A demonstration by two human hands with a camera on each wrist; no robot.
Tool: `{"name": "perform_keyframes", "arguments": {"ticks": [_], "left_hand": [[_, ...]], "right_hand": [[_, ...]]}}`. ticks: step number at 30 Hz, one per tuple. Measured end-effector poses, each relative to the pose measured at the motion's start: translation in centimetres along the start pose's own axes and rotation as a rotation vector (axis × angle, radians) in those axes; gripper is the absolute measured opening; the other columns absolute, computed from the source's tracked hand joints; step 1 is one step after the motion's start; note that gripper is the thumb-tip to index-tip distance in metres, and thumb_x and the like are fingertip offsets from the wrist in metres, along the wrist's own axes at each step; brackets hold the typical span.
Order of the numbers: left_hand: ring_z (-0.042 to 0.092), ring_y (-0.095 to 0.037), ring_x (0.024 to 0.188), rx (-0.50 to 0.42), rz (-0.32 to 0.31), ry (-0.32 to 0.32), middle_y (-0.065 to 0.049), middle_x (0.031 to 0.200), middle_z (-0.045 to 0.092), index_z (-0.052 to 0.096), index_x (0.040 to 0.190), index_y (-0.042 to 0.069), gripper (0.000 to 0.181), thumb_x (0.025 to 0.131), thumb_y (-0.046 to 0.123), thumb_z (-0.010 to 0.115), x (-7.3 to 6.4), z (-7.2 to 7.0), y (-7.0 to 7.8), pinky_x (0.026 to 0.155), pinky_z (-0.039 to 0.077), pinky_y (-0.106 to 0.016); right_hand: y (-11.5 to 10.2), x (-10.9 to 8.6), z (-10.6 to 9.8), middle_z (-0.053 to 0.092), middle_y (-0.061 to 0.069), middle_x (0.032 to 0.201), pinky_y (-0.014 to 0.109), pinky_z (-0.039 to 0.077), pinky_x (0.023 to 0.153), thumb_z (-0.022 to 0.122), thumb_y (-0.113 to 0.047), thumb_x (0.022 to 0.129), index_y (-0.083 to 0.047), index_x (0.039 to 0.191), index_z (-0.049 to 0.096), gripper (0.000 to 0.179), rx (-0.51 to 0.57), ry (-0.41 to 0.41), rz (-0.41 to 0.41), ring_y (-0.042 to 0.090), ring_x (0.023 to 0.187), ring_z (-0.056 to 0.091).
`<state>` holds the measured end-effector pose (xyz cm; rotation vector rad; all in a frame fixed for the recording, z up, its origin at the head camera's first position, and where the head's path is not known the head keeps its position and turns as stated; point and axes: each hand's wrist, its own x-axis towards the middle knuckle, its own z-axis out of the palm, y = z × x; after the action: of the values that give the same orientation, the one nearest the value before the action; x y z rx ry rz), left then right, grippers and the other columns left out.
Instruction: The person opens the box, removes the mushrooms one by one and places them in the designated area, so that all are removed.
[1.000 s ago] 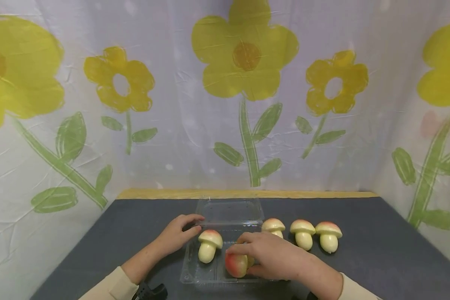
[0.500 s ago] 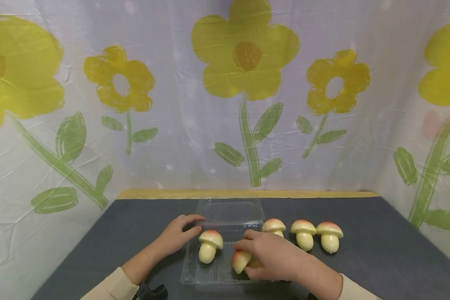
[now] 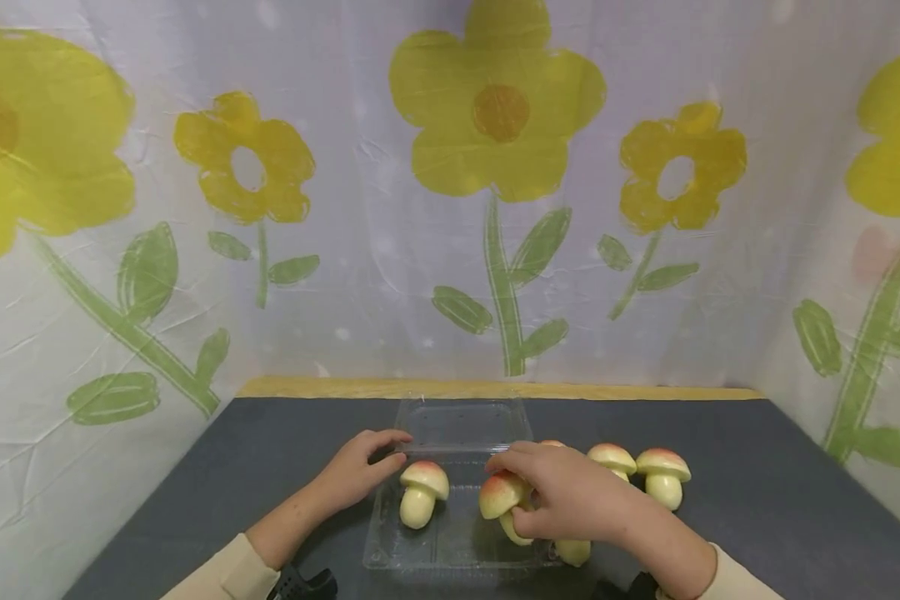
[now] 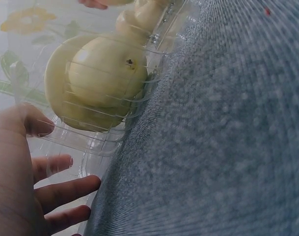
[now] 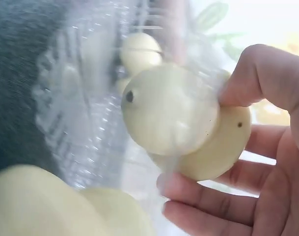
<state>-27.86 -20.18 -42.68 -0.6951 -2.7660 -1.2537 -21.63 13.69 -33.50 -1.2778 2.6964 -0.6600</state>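
In the head view my right hand (image 3: 573, 492) grips a toy mushroom (image 3: 501, 496) with a red-tinged cap, over the right half of a clear plastic clamshell box (image 3: 453, 550). Its cap points up and left, its stem slants down. Seen from the right wrist, thumb and fingers hold the cap's edge (image 5: 228, 142). A second mushroom (image 3: 418, 508) stands in the box's left half, cap up. By the box's left side is my left hand (image 3: 356, 471), fingers loosely extended; the left wrist view shows its fingertips (image 4: 88, 184) at the clear wall.
Another mushroom (image 3: 572, 552) is at the box's right front, partly under my right hand. Behind that hand are more mushrooms (image 3: 663, 479), some partly covered. The box's lid (image 3: 465, 421) lies opened toward the back of the dark tabletop (image 3: 727, 517). A flowered curtain (image 3: 360, 250) surrounds the table.
My right hand has turned the held mushroom from cap toward the front to cap upward, and shifted slightly right and back. The front-right mushroom shows more now. My left hand has stayed put.
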Motion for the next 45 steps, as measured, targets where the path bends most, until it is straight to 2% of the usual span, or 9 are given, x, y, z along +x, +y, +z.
{"name": "perform_keyframes", "arguments": {"ticks": [6, 10, 15, 21, 25, 33, 38, 45], "left_hand": [[0.057, -0.028, 0.117, -0.017, -0.003, -0.021, -0.003, 0.131, 0.064, 0.063, 0.14, 0.012, 0.039, 0.107, 0.033, 0.058, 0.0, 0.5, -0.5, 0.094, 0.048, -0.055], [0.057, -0.027, 0.116, -0.018, 0.001, -0.018, -0.003, 0.131, 0.064, 0.064, 0.139, 0.013, 0.038, 0.107, 0.034, 0.058, 0.1, 0.7, -0.6, 0.093, 0.048, -0.054], [0.056, -0.028, 0.115, -0.017, 0.001, -0.014, -0.004, 0.13, 0.064, 0.064, 0.139, 0.012, 0.038, 0.107, 0.034, 0.057, 0.3, 0.7, -0.3, 0.093, 0.048, -0.055], [0.056, -0.028, 0.116, -0.001, 0.007, -0.022, -0.003, 0.13, 0.064, 0.064, 0.138, 0.014, 0.039, 0.107, 0.036, 0.057, 0.7, 0.6, -0.3, 0.093, 0.048, -0.055], [0.057, -0.028, 0.116, 0.001, 0.018, -0.03, -0.002, 0.13, 0.064, 0.065, 0.138, 0.015, 0.039, 0.107, 0.037, 0.057, 0.8, 0.5, -0.5, 0.092, 0.048, -0.055], [0.057, -0.026, 0.113, -0.012, 0.008, -0.009, -0.001, 0.126, 0.065, 0.065, 0.137, 0.013, 0.037, 0.107, 0.034, 0.059, 0.5, 0.5, -0.8, 0.092, 0.048, -0.054], [0.058, -0.026, 0.113, -0.014, -0.001, 0.008, -0.002, 0.125, 0.066, 0.066, 0.136, 0.012, 0.036, 0.106, 0.032, 0.06, 0.2, 0.4, -0.7, 0.092, 0.048, -0.054], [0.059, -0.027, 0.112, 0.005, 0.016, 0.012, -0.002, 0.124, 0.066, 0.067, 0.135, 0.011, 0.036, 0.106, 0.033, 0.06, 0.2, 0.1, -0.4, 0.091, 0.049, -0.054]], "right_hand": [[0.2, -1.1, -1.4, 0.059, -0.014, 0.115, 0.026, 0.045, 0.063, 0.068, -0.013, 0.086, -0.024, 0.13, 0.067, 0.045, -0.001, 0.004, 0.055, 0.002, 0.071, 0.052], [0.4, -1.6, -2.4, 0.06, -0.018, 0.104, 0.029, 0.042, 0.061, 0.07, -0.012, 0.084, -0.023, 0.127, 0.067, 0.045, 0.029, 0.0, 0.09, 0.003, 0.067, 0.048], [0.9, -2.2, -3.5, 0.063, -0.016, 0.093, 0.03, 0.038, 0.058, 0.069, -0.009, 0.084, -0.022, 0.127, 0.067, 0.045, 0.101, -0.038, 0.11, 0.003, 0.063, 0.044], [1.5, -2.8, -4.7, 0.065, -0.008, 0.115, 0.031, 0.046, 0.063, 0.069, -0.009, 0.091, -0.018, 0.135, 0.062, 0.046, 0.262, -0.109, 0.166, 0.01, 0.077, 0.059], [1.9, -3.7, -5.6, 0.061, 0.001, 0.127, 0.031, 0.049, 0.064, 0.067, -0.006, 0.095, -0.012, 0.143, 0.057, 0.049, 0.351, -0.129, 0.181, 0.014, 0.078, 0.06], [2.1, -4.5, -6.5, 0.058, 0.006, 0.122, 0.034, 0.049, 0.069, 0.072, -0.004, 0.088, -0.004, 0.136, 0.06, 0.05, 0.346, -0.144, 0.203, 0.021, 0.091, 0.059], [2.3, -4.5, -6.8, 0.058, 0.007, 0.124, 0.034, 0.05, 0.069, 0.072, -0.004, 0.087, -0.006, 0.135, 0.059, 0.05, 0.354, -0.14, 0.194, 0.021, 0.089, 0.059], [2.7, -5.3, -6.8, 0.059, 0.008, 0.113, 0.029, 0.048, 0.064, 0.071, 0.0, 0.085, -0.01, 0.124, 0.057, 0.043, 0.423, -0.141, 0.163, 0.015, 0.081, 0.058]]}}
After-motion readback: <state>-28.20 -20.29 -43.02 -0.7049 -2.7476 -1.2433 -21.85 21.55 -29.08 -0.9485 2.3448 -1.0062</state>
